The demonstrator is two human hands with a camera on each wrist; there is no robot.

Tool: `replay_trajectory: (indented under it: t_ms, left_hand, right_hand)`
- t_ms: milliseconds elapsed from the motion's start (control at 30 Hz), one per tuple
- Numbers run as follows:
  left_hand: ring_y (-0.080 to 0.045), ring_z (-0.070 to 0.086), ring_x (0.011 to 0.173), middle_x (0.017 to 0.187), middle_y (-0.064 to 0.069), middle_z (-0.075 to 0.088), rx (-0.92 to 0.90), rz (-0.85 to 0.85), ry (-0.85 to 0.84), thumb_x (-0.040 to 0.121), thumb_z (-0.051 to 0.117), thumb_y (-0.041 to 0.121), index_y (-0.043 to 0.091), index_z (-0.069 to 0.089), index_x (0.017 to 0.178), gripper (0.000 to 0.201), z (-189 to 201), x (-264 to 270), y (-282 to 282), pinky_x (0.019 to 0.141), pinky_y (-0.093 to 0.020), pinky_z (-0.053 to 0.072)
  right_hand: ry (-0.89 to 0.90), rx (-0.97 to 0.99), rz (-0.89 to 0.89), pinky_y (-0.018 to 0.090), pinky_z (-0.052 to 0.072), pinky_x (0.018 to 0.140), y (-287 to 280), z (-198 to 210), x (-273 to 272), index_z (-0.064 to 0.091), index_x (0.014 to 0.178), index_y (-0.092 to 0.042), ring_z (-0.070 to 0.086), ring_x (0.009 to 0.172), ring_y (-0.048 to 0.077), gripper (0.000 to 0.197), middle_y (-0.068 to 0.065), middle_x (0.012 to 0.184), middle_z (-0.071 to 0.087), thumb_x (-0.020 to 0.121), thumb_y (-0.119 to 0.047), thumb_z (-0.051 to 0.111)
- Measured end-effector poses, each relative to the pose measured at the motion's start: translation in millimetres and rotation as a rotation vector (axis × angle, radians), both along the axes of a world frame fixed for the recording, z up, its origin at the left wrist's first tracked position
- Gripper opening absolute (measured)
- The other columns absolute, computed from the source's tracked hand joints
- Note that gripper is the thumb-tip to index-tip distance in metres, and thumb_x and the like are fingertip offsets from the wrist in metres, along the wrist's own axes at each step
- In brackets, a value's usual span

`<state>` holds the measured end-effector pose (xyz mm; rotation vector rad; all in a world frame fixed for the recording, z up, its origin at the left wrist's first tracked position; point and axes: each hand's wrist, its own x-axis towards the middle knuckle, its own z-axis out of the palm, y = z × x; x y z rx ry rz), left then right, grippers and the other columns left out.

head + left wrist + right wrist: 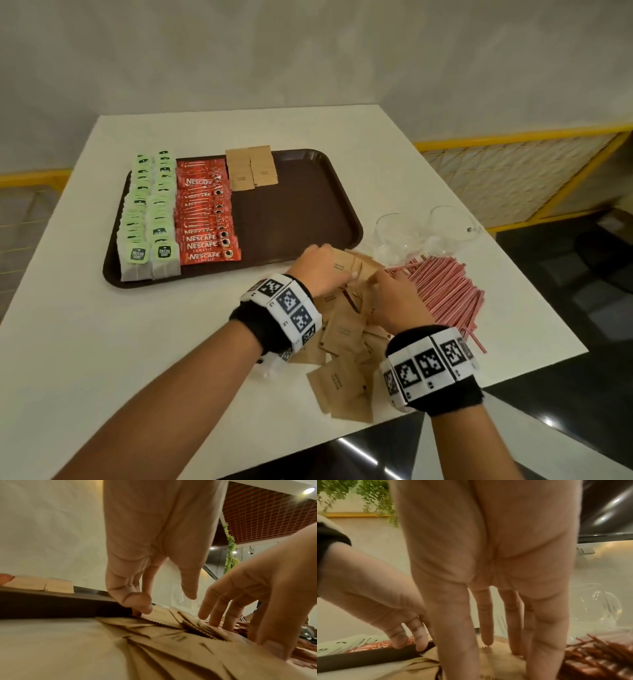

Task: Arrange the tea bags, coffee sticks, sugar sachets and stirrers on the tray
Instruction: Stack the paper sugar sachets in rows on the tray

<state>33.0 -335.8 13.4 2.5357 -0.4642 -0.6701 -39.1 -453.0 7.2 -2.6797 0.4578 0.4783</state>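
On the left of the brown tray [301,212] lie two columns of green tea bags [147,219], a column of red coffee sticks [205,219] and two brown sugar sachets [251,168]. Loose sugar sachets [342,342] are heaped on the table in front of the tray, with red-and-white stirrers [445,291] to their right. My left hand [329,267] curls its fingers [137,601] round the far edge of one sachet [159,614] at the tray's near rim. My right hand [380,284] touches the heap with straight, spread fingers [486,635] and holds nothing.
Two clear glasses [394,236] [448,226] stand right of the tray, just behind the stirrers. The white table's [102,342] right edge runs close past the stirrers and its near edge past the sachet heap. The tray's right half is bare.
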Motion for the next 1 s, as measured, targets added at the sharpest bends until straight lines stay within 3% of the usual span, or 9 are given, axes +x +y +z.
replay_trajectory:
  t_ms: [167, 367, 533, 633, 733, 800, 867, 933, 1000]
  left_hand:
    - [-0.024, 0.053, 0.113, 0.123, -0.011, 0.055, -0.111, 0.1, 0.053, 0.078, 0.068, 0.049, 0.007, 0.04, 0.131, 0.073, -12.2, 7.7, -10.8, 0.089, -0.032, 0.045]
    - [-0.023, 0.05, 0.118, 0.13, -0.01, 0.049, -0.131, 0.098, 0.12, 0.077, 0.072, 0.046, 0.006, 0.036, 0.135, 0.079, -14.5, 11.9, -22.3, 0.085, -0.026, 0.04]
    - [-0.023, 0.055, 0.103, 0.113, -0.007, 0.057, -0.096, 0.046, 0.113, 0.076, 0.075, 0.037, 0.006, 0.049, 0.119, 0.059, -18.8, 14.4, -25.3, 0.075, -0.027, 0.041]
    - [-0.016, 0.05, 0.072, 0.081, -0.003, 0.053, -0.142, 0.028, 0.157, 0.076, 0.075, 0.031, 0.009, 0.052, 0.086, 0.033, -21.8, 12.4, -27.1, 0.058, -0.024, 0.034]
    - [-0.012, 0.048, 0.062, 0.07, 0.002, 0.051, -0.206, 0.012, 0.164, 0.077, 0.074, 0.023, 0.011, 0.051, 0.077, 0.025, -19.0, 11.7, -24.4, 0.053, -0.02, 0.034]
    - [-0.013, 0.056, 0.067, 0.072, 0.001, 0.059, -0.273, 0.003, 0.174, 0.077, 0.073, 0.018, 0.01, 0.058, 0.081, 0.018, -15.1, 12.6, -19.5, 0.058, -0.02, 0.043]
    - [-0.026, 0.065, 0.086, 0.089, -0.011, 0.068, -0.371, 0.011, 0.226, 0.076, 0.074, 0.015, 0.004, 0.063, 0.096, 0.026, -12.5, 14.1, -12.2, 0.077, -0.035, 0.054]
    - [-0.031, 0.065, 0.098, 0.101, -0.019, 0.068, -0.473, 0.033, 0.278, 0.076, 0.074, 0.011, 0.002, 0.061, 0.106, 0.034, -10.4, 15.8, -2.8, 0.091, -0.044, 0.051]
    - [-0.032, 0.063, 0.103, 0.107, -0.021, 0.066, -0.55, 0.068, 0.312, 0.077, 0.073, 0.007, 0.0, 0.059, 0.111, 0.037, -8.7, 19.0, 6.7, 0.095, -0.046, 0.049]
  right_hand:
    - [-0.058, 0.082, 0.007, 0.035, 0.038, 0.1, -3.7, -5.4, 0.4, 0.046, 0.124, -0.008, 0.041, 0.121, 0.031, 0.042, 0.011, 0.126, 0.043, 0.085, -0.011, 0.059]
    - [-0.067, 0.078, 0.028, 0.026, 0.037, 0.096, -12.3, -7.2, 2.5, 0.052, 0.12, -0.008, 0.042, 0.118, 0.023, 0.041, 0.007, 0.126, 0.042, 0.082, -0.01, 0.066]
    - [-0.035, 0.103, -0.024, 0.031, 0.038, 0.099, -13.6, -8.4, 5.6, 0.045, 0.125, -0.008, 0.041, 0.121, 0.026, 0.06, 0.01, 0.131, 0.039, 0.074, -0.01, 0.075]
    - [-0.02, 0.087, -0.038, 0.033, 0.039, 0.098, -14.1, -8.6, 8.6, 0.039, 0.127, -0.004, 0.041, 0.121, 0.028, 0.066, 0.013, 0.13, 0.041, 0.073, -0.012, 0.077]
    - [-0.046, 0.087, -0.021, 0.034, 0.037, 0.099, -13.9, -9.3, 10.0, 0.036, 0.127, -0.006, 0.038, 0.123, 0.029, 0.068, 0.013, 0.13, 0.041, 0.073, -0.012, 0.077]
    - [-0.083, 0.076, -0.004, 0.034, 0.035, 0.1, -13.8, -8.2, 9.1, 0.036, 0.125, -0.006, 0.035, 0.122, 0.028, 0.068, 0.012, 0.127, 0.041, 0.071, -0.014, 0.078]
    - [-0.15, 0.002, 0.055, 0.031, 0.033, 0.096, -12.7, -6.6, 7.2, 0.039, 0.12, -0.007, 0.039, 0.116, 0.027, 0.059, 0.011, 0.122, 0.045, 0.075, -0.018, 0.075]
    - [-0.234, -0.031, 0.086, 0.03, 0.035, 0.09, -12.0, -5.6, 6.1, 0.04, 0.116, -0.008, 0.045, 0.107, 0.026, 0.051, 0.009, 0.116, 0.05, 0.076, -0.018, 0.071]
    - [-0.278, 0.026, 0.07, 0.03, 0.038, 0.078, -11.4, -3.9, 6.0, 0.041, 0.114, -0.009, 0.049, 0.095, 0.023, 0.045, 0.008, 0.107, 0.054, 0.079, -0.014, 0.068]
